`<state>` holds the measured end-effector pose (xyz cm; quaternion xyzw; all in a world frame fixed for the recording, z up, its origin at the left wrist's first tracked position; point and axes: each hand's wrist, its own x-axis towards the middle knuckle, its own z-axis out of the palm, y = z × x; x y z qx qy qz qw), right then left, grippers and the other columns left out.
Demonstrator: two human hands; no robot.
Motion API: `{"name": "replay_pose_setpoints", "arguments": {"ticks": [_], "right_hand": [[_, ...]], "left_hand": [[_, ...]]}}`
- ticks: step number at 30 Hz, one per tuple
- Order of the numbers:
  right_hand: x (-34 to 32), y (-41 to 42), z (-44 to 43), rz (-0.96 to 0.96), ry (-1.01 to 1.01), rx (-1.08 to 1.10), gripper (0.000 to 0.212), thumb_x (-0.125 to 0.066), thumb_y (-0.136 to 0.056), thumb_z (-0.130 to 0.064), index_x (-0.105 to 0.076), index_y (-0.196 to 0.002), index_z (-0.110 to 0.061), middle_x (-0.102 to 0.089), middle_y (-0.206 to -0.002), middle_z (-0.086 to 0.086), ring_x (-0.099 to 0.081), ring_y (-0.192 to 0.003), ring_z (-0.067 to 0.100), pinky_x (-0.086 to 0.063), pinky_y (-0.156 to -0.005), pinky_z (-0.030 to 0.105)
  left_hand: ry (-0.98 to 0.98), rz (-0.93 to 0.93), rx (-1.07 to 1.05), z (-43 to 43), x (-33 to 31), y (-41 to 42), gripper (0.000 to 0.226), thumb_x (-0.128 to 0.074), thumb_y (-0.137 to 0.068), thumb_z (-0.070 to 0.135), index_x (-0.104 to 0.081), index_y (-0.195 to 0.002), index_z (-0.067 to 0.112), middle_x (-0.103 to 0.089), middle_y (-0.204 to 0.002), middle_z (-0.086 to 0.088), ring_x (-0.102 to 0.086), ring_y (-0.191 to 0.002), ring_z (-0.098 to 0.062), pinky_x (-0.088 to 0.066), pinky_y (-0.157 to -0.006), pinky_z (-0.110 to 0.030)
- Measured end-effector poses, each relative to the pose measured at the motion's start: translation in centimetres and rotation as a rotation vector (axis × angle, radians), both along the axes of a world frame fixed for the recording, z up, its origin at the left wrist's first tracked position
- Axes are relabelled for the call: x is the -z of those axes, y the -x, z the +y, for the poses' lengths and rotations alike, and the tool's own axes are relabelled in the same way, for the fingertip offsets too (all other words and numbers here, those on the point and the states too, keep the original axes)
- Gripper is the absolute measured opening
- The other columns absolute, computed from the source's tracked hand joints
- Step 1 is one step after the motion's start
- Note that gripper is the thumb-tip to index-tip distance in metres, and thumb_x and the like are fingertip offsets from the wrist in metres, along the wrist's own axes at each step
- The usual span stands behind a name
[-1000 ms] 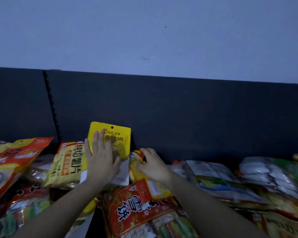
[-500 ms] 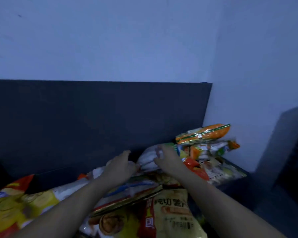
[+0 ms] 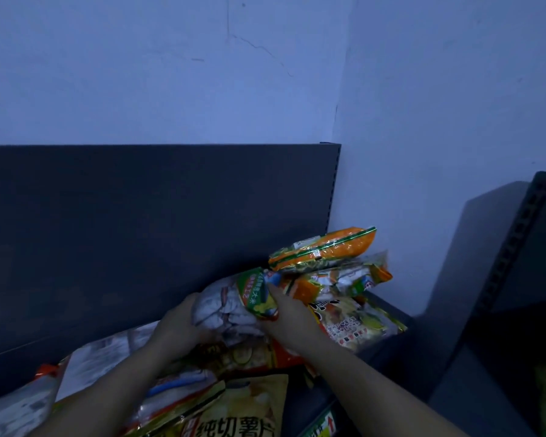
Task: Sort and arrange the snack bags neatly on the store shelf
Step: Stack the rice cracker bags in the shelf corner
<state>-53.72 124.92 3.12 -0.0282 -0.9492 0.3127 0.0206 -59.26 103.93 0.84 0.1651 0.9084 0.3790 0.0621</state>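
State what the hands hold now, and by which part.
Both hands hold one white snack bag: the left hand grips its white left end, and the right hand grips its green-printed right end.

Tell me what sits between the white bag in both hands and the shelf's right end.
Left hand and right hand grip the white bag. Right of it a pile fills the end of the shelf: an orange bag on top, an orange-and-white bag under it, a flat yellow bag at the bottom.

Shop interior: dark metal shelf (image 3: pixel 372 402) with slotted upright (image 3: pixel 333 184), heaped with packaged snack bags (image 3: pixel 323 249), against bare painted wall (image 3: pixel 171 74).
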Motion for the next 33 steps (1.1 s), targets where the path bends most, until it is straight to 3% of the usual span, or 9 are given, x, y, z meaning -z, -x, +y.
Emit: {"name": "replay_pose_setpoints", "arguments": {"ticks": [4,8,11,13,16,22,26,29,33], "right_hand": [[-3.6,0.7,-0.4,0.033,0.006,-0.039,0.051,-0.063,-0.086,-0.035,-0.049,-0.131,-0.016,-0.060,-0.121,0.008,-0.057,-0.109,0.027,-0.044,-0.083,0.027],[-8.9,0.6,-0.5,0.067,0.186,-0.115,0.039,-0.069,-0.082,-0.025,-0.060,-0.119,-0.017,-0.065,-0.105,0.003,-0.063,-0.097,0.026,-0.057,-0.080,0.045],[-12.9,0.8,0.0,0.133,0.271,-0.112,0.029,-0.074,-0.078,-0.021,-0.065,-0.106,-0.017,-0.068,-0.100,0.005,-0.066,-0.092,0.023,-0.057,-0.077,0.044],[-14.9,1.1,1.2,0.209,0.249,-0.089,0.032,-0.074,-0.077,-0.021,-0.065,-0.108,-0.018,-0.070,-0.101,0.006,-0.067,-0.092,0.024,-0.056,-0.081,0.045],[-17.0,1.2,4.1,0.290,0.202,-0.048,0.037,-0.074,-0.077,-0.017,-0.063,-0.113,-0.019,-0.069,-0.101,0.005,-0.066,-0.093,0.026,-0.055,-0.084,0.046],[-16.5,1.8,11.2,0.421,0.025,0.074,0.051,-0.068,-0.082,-0.021,-0.052,-0.130,-0.026,-0.065,-0.116,0.002,-0.061,-0.101,0.024,-0.051,-0.088,0.044],[-11.3,3.3,16.0,0.374,-0.088,0.220,0.061,-0.066,-0.085,-0.029,-0.041,-0.140,-0.025,-0.056,-0.131,0.006,-0.055,-0.115,0.028,-0.045,-0.091,0.034],[-7.3,3.8,18.6,0.263,-0.104,0.302,0.062,-0.061,-0.089,-0.031,-0.033,-0.144,-0.026,-0.057,-0.129,0.013,-0.056,-0.113,0.030,-0.044,-0.085,0.033],[-5.1,4.6,20.5,0.229,-0.137,0.367,0.060,-0.058,-0.091,-0.030,-0.031,-0.145,-0.027,-0.055,-0.132,0.013,-0.054,-0.116,0.030,-0.044,-0.085,0.032]], "left_hand": [[-0.076,0.012,-0.094,0.3,-4.0,-0.8,0.052,-0.076,-0.053,0.042,-0.051,-0.097,0.030,-0.064,-0.100,-0.001,-0.060,-0.089,-0.018,-0.050,-0.079,-0.034],[-0.126,0.005,-0.129,-1.2,-10.1,-0.8,0.062,-0.082,-0.031,0.037,-0.062,-0.087,0.021,-0.067,-0.070,0.001,-0.059,-0.058,-0.014,-0.049,-0.050,-0.029],[-0.154,0.063,-0.115,-0.6,-15.0,-0.8,0.065,-0.089,-0.037,0.029,-0.063,-0.095,0.016,-0.068,-0.077,-0.004,-0.065,-0.067,-0.021,-0.056,-0.055,-0.036],[-0.172,0.108,-0.107,0.8,-17.1,-0.5,0.050,-0.088,-0.059,0.011,-0.061,-0.101,0.013,-0.068,-0.085,-0.007,-0.067,-0.075,-0.024,-0.058,-0.058,-0.038],[-0.198,0.159,-0.075,3.7,-18.6,0.3,0.046,-0.084,-0.065,0.007,-0.060,-0.103,0.013,-0.069,-0.092,-0.008,-0.068,-0.084,-0.028,-0.059,-0.068,-0.045],[-0.190,0.340,0.039,11.4,-16.9,3.0,0.059,-0.082,-0.059,0.043,-0.055,-0.110,0.030,-0.067,-0.098,0.011,-0.065,-0.092,-0.015,-0.053,-0.084,-0.043],[-0.175,0.287,0.136,16.9,-12.3,5.5,0.079,-0.068,-0.054,0.071,-0.048,-0.122,0.037,-0.065,-0.106,0.013,-0.062,-0.097,-0.011,-0.051,-0.084,-0.033],[-0.141,0.283,0.200,20.2,-8.6,6.9,0.065,-0.070,-0.074,0.056,-0.042,-0.129,0.037,-0.056,-0.115,0.018,-0.055,-0.100,-0.005,-0.044,-0.075,-0.020],[-0.053,0.344,0.201,22.8,-5.5,8.9,0.072,-0.066,-0.080,0.050,-0.029,-0.141,0.037,-0.051,-0.129,0.006,-0.053,-0.113,-0.016,-0.046,-0.091,-0.037]]}}
